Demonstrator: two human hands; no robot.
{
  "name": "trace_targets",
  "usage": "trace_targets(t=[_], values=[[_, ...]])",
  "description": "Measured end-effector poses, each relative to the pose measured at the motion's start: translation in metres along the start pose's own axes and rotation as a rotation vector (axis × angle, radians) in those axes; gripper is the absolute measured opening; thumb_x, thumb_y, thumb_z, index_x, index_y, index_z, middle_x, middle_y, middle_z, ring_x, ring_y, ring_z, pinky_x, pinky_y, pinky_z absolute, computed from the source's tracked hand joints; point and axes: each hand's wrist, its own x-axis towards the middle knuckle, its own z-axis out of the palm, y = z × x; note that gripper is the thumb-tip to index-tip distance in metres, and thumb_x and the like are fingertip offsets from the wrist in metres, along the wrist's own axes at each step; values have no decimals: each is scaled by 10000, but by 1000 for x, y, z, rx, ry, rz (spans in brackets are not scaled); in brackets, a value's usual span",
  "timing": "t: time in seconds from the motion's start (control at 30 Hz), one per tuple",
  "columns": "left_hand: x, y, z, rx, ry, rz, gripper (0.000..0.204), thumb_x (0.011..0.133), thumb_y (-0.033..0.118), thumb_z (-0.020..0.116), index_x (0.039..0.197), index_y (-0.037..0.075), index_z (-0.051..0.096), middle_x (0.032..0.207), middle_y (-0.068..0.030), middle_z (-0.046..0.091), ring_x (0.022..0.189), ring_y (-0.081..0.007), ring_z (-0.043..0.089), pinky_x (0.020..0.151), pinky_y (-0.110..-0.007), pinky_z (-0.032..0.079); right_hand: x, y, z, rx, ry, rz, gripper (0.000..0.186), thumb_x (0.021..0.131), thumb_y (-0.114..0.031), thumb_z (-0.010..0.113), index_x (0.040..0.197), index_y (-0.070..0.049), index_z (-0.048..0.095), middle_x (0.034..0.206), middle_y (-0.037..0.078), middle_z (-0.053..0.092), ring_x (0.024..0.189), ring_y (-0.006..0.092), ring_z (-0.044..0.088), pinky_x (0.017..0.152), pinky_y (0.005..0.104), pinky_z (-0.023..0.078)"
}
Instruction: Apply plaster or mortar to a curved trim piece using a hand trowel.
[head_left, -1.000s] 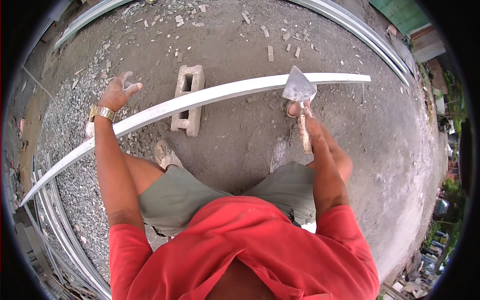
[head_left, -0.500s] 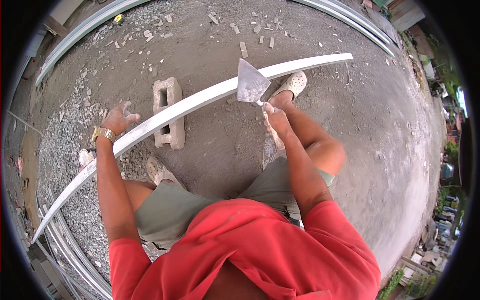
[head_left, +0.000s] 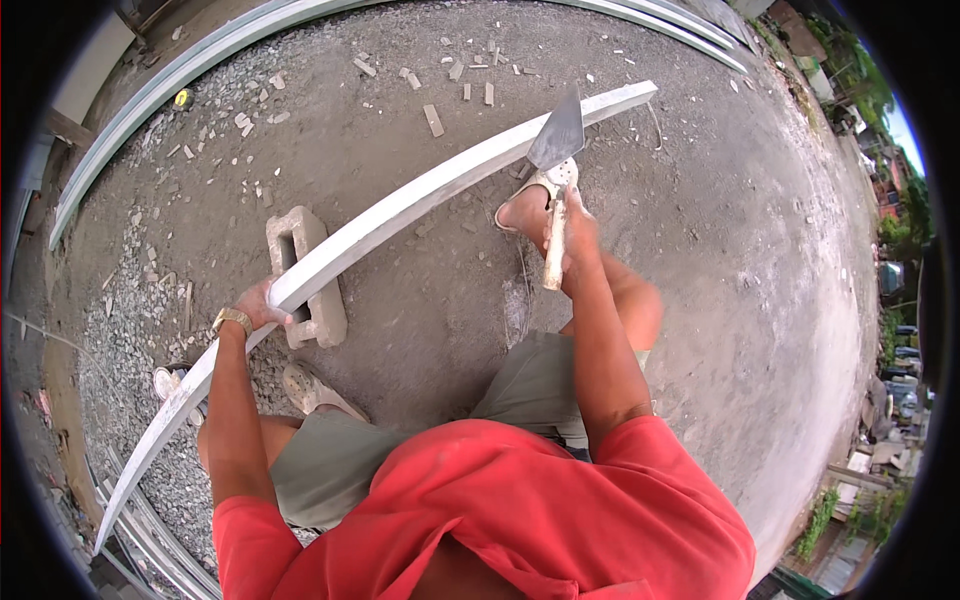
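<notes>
A long pale bar (head_left: 440,188) runs from the lower left to the upper right, across a hollow concrete block (head_left: 326,320). My left hand (head_left: 260,304), with a watch at the wrist, is closed around this bar beside the block. In my right hand (head_left: 577,235) is a pointed trowel (head_left: 561,135), held by its pale, stained handle. The trowel's blade points up and away, overlapping the bar near its far right end; whether they touch I cannot tell. My right foot in a pale clog is just below the blade.
Gravel (head_left: 120,350) covers the ground at left. Broken pieces (head_left: 433,120) lie scattered beyond the bar. More long bars (head_left: 150,115) curve along the far side, and others (head_left: 150,530) lie at lower left. A small yellow-and-black object (head_left: 181,98) sits at far left.
My left hand was open beside the bar and now grips it. The trowel has turned edge-on and moved right, its handle swinging toward me. The whole view has shifted a little.
</notes>
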Motion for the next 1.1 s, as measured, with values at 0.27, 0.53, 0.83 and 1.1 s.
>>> trace_targets(t=[0.27, 0.53, 0.83, 1.1], values=[[2, -21, -4, -119, 512, -91, 1240, 339, 456, 911, 1380, 70, 360, 1261, -225, 519, 1207, -343, 478, 1014, -409, 392, -18, 11, -18, 120, 20, 114, 404, 916, -470, 507, 846, -73, 520, 601, 33, 487, 438, 140, 458, 364, 281, 370], [2, 4, 22, 301, 520, -434, 1038, 650, 656, 688, 1442, 128, 275, 1479, -187, 260, 1379, -372, 200, 1063, -584, 240, 2, -1, -14, 571, -227, 146, 238, 897, -281, 564, 947, -58, 497, 630, 28, 504, 465, 139, 487, 378, 252, 400], [-10, -22, 7, 381, 252, -865, 1193, 500, 257, 891, 1428, 206, 143, 1471, -148, 223, 1385, -382, 145, 1010, -644, 284, 112, -37, 27, 149, -215, 19, 195, 847, -192, 619, 945, -55, 522, 683, 49, 534, 497, 146, 515, 408, 306, 456], [9, -38, 17, 402, 277, -935, 857, 660, 133, 768, 1341, 180, 251, 1375, -149, 315, 1358, -373, 194, 898, -672, 388, 202, 0, 53, -75, -72, 39, 177, 852, -207, 594, 884, -53, 514, 628, 38, 500, 464, 144, 493, 377, 316, 418]])
